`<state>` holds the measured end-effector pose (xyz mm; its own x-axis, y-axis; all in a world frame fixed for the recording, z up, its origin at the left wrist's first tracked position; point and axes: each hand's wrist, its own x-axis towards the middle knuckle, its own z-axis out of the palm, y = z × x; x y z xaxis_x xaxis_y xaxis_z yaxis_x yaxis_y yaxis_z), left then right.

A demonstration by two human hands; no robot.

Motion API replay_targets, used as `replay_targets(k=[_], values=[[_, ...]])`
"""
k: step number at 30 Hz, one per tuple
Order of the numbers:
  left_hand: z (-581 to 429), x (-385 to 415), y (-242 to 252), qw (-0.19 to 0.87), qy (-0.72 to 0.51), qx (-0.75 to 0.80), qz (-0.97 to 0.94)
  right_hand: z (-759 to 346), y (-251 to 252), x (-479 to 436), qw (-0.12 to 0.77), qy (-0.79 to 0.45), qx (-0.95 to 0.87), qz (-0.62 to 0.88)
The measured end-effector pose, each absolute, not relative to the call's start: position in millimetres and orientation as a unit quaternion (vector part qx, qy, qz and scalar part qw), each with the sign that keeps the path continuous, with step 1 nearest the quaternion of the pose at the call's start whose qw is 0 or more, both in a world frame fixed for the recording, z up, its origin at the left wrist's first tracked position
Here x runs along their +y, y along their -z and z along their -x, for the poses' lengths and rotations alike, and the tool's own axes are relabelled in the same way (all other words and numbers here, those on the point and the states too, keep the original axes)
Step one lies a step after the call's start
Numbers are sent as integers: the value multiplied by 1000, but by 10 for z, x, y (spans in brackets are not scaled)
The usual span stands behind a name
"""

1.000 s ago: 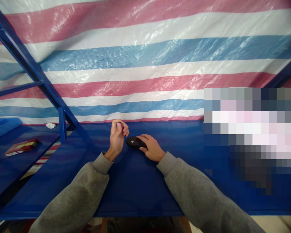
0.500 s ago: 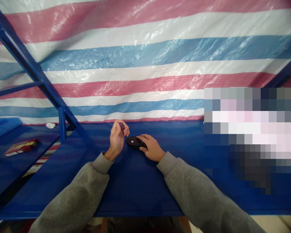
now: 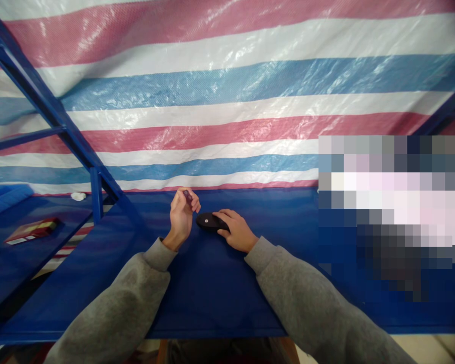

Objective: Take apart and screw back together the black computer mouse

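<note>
Raised above the table, my left hand (image 3: 181, 215) has its fingers curled round a small dark purplish thing (image 3: 188, 197). Fingers cover much of it, and its kind cannot be made out. To the right, a black computer mouse (image 3: 206, 220) with a rounded end and a small pale round mark lies on the blue table (image 3: 216, 288). My right hand (image 3: 237, 230) grips the mouse's right end, fingers over the top and thumb along the near side. That end is hidden under the hand. A small gap separates my left hand from the mouse.
Striped plastic sheeting (image 3: 212, 116) hangs behind the table. Blue frame bars (image 3: 76, 146) rise at the left. Beyond them are a red box (image 3: 32, 231), a crumpled white thing (image 3: 78, 196) and a blue tray (image 3: 7, 198). A pixelated area (image 3: 394, 212) covers the right side.
My left hand has shifted slightly left, still holding the small dark thing, its fingers turned a little. My right hand and the mouse stay practically in place.
</note>
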<state>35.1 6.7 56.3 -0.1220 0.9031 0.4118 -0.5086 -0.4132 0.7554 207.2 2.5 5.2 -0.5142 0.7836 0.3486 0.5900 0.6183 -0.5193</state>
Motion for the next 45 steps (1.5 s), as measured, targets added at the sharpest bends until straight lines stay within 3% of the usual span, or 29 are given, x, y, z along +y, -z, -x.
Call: replay_targets(k=[45], values=[[-381,38,-542,507,-704,229,-442,-2067,-53,18,284,-177,-851,404]])
